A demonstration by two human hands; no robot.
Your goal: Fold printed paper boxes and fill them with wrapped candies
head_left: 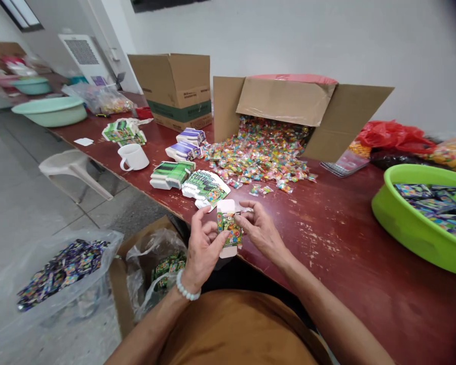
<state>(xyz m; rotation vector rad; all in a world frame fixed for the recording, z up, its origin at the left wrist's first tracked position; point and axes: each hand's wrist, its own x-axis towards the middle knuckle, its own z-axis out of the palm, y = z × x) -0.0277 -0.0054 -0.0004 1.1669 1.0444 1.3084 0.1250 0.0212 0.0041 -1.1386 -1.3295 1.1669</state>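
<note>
Between my hands, above the table's front edge, is a small green candy box [229, 229] with white end flaps standing out at its top and bottom. My left hand [203, 242], with a beaded bracelet at the wrist, grips the box's left side, thumb across its front. My right hand [260, 228] is closed at the box's upper right, thumb on its front; whether something small is also in those fingers is hidden. Just beyond lies a fanned stack of flat green boxes [209, 186]. Behind it, a heap of wrapped candies [247, 154] spills from a tipped carton [285, 99].
A white mug [134, 157] and purple box stacks [184, 150] stand left on the red table [327, 223]. At right is a green basin [414, 230] of packets. Below left are a bag of purple packets [66, 268] and a lined carton [119, 294]. A white stool [74, 167] stands beyond.
</note>
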